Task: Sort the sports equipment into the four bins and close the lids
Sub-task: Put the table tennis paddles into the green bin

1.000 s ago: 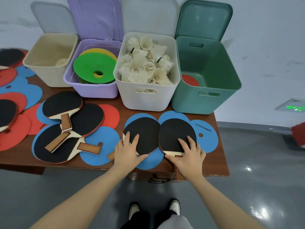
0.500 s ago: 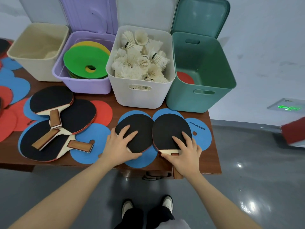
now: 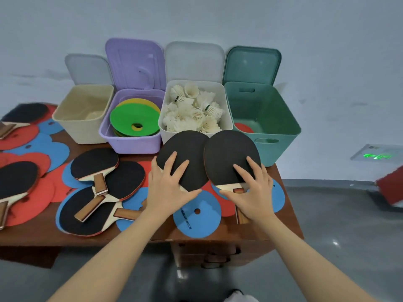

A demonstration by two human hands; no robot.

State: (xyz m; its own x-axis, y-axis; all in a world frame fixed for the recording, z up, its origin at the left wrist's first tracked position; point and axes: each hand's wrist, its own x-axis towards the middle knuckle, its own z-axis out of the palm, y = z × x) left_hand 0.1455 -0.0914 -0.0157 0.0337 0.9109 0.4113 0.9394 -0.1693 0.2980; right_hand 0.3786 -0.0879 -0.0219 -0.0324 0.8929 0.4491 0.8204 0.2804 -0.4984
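My left hand [image 3: 168, 188] and my right hand [image 3: 253, 192] each hold a black-faced table tennis paddle, fingers spread on top and thumb at the lower edge. The left paddle [image 3: 185, 149] and right paddle [image 3: 229, 153] hang side by side above the table, in front of the white bin [image 3: 163, 136] and the green bin [image 3: 274, 149]. The white bin is full of shuttlecocks [image 3: 192, 112]. A red disc [image 3: 243, 127] lies in the green bin. The purple bin [image 3: 130, 146] holds green and yellow discs [image 3: 135, 118]. The beige bin [image 3: 80, 131] looks nearly empty. All lids stand open.
Three more paddles [image 3: 93, 162] lie crossed on the brown table [image 3: 250, 232] to the left, with further ones at the far left edge. Blue discs [image 3: 196, 219] and red discs [image 3: 28, 205] cover much of the tabletop. Grey floor lies to the right.
Both paddles lay flat on the blue discs under my hands; now they are lifted off the table and carried forward toward the bins. The discs beneath them are uncovered.
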